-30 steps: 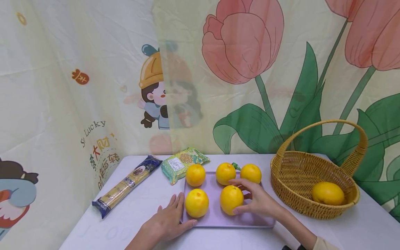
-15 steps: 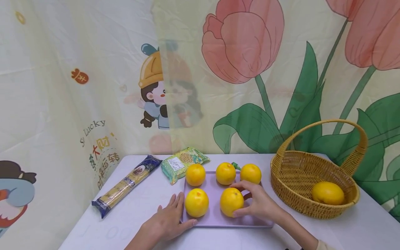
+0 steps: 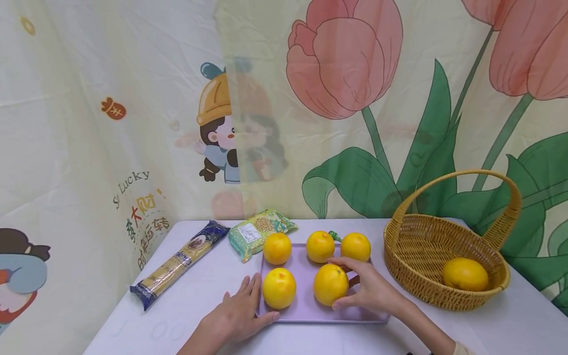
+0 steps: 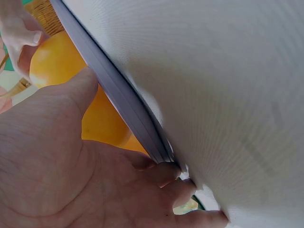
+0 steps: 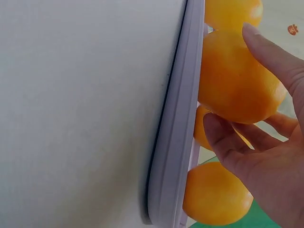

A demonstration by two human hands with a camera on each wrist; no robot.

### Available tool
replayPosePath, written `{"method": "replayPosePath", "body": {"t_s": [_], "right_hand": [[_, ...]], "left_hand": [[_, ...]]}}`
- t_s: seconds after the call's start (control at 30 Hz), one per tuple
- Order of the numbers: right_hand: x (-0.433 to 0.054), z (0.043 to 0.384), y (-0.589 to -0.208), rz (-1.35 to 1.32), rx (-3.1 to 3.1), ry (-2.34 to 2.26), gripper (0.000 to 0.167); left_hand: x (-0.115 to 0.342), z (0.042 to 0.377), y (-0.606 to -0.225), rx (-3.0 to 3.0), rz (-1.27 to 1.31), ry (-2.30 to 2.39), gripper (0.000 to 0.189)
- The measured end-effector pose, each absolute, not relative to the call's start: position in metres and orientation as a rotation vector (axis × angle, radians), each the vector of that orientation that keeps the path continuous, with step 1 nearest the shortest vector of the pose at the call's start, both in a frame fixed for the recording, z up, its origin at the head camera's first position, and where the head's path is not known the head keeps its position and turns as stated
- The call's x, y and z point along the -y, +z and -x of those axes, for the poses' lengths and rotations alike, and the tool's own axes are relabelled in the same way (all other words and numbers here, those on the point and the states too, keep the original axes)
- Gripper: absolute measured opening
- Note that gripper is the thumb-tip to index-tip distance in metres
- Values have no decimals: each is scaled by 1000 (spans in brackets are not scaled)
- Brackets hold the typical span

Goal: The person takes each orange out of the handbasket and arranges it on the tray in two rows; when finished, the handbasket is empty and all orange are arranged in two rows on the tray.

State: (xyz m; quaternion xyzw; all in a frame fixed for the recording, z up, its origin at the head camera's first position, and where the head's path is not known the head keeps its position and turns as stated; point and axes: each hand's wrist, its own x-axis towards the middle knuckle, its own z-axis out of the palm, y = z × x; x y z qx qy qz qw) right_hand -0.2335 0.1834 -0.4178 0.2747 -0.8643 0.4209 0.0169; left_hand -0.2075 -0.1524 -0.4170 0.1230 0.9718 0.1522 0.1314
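Observation:
A lavender tray carries several oranges. My right hand grips the front right orange from its right side, thumb in front and fingers behind. In the right wrist view, that orange lies between the thumb and the curled fingers. At the tray's front left corner rests my left hand, fingers extended along the left edge and thumb at the front rim, beside the front left orange. The back row holds a left orange, a middle orange and a right orange.
Right of the tray stands a wicker basket with a tall handle and one yellow-orange fruit inside. A long noodle packet and a green packet lie to the left and back. A printed curtain hangs behind.
The orange in my right hand has turned a little and shifted slightly right, the hand moving with it. My left hand and the other oranges have stayed put.

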Motion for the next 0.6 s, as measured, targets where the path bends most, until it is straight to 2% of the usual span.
{"method": "replayPosePath", "body": {"t_s": [0.27, 0.6], "right_hand": [[-185, 231, -418, -865, 2673, 1287, 83], [-170, 226, -407, -859, 2739, 987, 78]], "left_hand": [[154, 207, -420, -2783, -346, 446, 111], [152, 204, -413, -2829, -377, 437, 105]]}}
